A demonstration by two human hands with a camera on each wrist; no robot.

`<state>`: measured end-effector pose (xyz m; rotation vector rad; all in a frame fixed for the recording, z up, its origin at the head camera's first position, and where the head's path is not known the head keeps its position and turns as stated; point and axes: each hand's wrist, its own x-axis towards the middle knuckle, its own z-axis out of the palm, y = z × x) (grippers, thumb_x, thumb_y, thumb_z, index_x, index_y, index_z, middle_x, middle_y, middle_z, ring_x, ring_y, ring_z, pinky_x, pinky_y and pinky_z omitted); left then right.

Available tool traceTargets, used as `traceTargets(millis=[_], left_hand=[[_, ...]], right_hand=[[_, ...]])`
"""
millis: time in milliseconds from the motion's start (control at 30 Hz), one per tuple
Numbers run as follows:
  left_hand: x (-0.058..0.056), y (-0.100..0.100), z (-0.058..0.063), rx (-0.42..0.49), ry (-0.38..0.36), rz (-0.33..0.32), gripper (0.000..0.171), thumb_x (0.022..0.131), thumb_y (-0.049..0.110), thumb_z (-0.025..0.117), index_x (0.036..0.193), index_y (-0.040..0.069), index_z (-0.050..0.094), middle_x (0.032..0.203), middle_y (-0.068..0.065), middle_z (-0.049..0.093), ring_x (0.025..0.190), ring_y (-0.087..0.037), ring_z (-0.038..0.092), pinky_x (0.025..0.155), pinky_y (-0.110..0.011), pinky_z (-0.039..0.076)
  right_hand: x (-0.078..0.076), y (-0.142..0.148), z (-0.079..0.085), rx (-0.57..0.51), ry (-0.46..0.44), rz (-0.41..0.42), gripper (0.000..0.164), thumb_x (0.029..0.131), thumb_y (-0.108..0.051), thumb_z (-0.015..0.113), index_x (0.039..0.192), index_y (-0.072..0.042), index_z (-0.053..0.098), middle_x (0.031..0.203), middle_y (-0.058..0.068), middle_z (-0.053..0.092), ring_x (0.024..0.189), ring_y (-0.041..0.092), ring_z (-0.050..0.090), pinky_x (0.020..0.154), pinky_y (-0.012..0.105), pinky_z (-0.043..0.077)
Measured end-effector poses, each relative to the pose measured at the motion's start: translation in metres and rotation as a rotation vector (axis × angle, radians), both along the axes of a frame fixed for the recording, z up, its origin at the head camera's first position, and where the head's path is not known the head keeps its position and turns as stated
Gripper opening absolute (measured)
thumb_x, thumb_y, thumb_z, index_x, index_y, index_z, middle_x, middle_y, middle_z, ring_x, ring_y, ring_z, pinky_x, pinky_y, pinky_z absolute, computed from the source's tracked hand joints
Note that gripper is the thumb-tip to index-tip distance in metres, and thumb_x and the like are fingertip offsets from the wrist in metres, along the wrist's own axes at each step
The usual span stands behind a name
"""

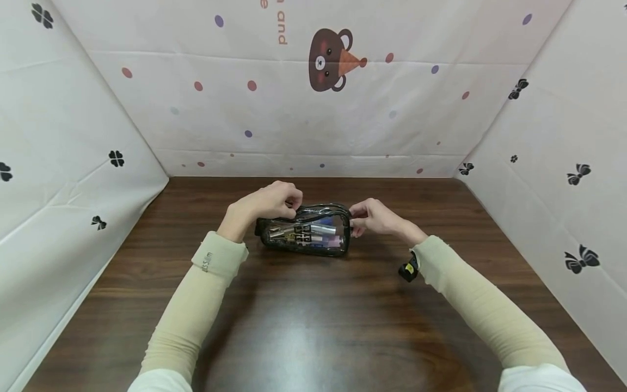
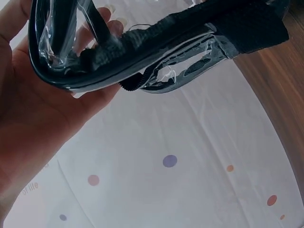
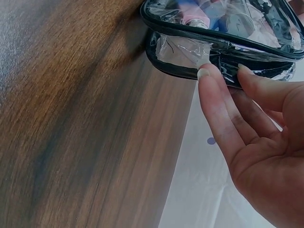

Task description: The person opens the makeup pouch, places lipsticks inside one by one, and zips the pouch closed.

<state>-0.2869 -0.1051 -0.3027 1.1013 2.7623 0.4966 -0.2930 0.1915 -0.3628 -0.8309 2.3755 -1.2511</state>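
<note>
A clear zip pouch with black piping stands on the table at centre, several small tubes and bottles showing through its front. Curled fingers of my left hand grip its top edge at the left; in the left wrist view the palm lies behind the see-through plastic. At the pouch's right end, my right hand pinches the black zipper end. The right wrist view shows thumb and fingertips at the black zipper tape. Inside the pouch there is a pink item.
The dark wood table runs up to a white printed cloth backdrop, with cloth walls at left and right. A small black device hangs at the right wrist beside the cream sleeve.
</note>
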Motion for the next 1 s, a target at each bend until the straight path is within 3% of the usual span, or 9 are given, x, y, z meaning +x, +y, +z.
traceTargets(millis=[133, 367, 600, 1000], left_hand=[[0.000, -0.003, 0.000, 0.004, 0.007, -0.004, 0.016, 0.077, 0.003, 0.056, 0.070, 0.017, 0.050, 0.076, 0.000, 0.046, 0.071, -0.015, 0.040, 0.065, -0.029, 0.031], [-0.001, -0.006, 0.000, 0.013, 0.010, -0.006, 0.017, 0.077, 0.003, 0.056, 0.069, 0.017, 0.050, 0.077, -0.001, 0.047, 0.073, -0.015, 0.040, 0.068, -0.030, 0.033], [-0.002, -0.008, 0.000, 0.028, 0.002, -0.025, 0.016, 0.077, 0.002, 0.055, 0.070, 0.016, 0.050, 0.075, -0.002, 0.047, 0.070, -0.015, 0.039, 0.069, -0.031, 0.033], [0.000, -0.018, 0.002, 0.025, 0.003, -0.018, 0.016, 0.080, 0.003, 0.055, 0.072, 0.015, 0.050, 0.077, -0.001, 0.045, 0.072, -0.016, 0.038, 0.071, -0.033, 0.033]], right_hand=[[0.000, 0.001, -0.001, -0.008, 0.004, 0.006, 0.011, 0.092, 0.004, 0.058, 0.098, 0.008, 0.066, 0.082, 0.027, 0.069, 0.070, 0.032, 0.070, 0.066, 0.042, 0.058], [0.000, 0.001, 0.000, 0.000, -0.010, -0.006, 0.011, 0.093, 0.004, 0.058, 0.098, 0.007, 0.067, 0.082, 0.025, 0.070, 0.070, 0.031, 0.070, 0.070, 0.052, 0.056], [0.000, 0.001, 0.000, 0.001, -0.008, 0.009, 0.011, 0.093, 0.004, 0.057, 0.098, 0.007, 0.067, 0.082, 0.025, 0.070, 0.070, 0.031, 0.070, 0.068, 0.046, 0.057], [0.000, 0.002, -0.001, 0.002, -0.014, 0.017, 0.011, 0.093, 0.003, 0.058, 0.098, 0.007, 0.066, 0.085, 0.028, 0.069, 0.073, 0.037, 0.069, 0.069, 0.047, 0.057]])
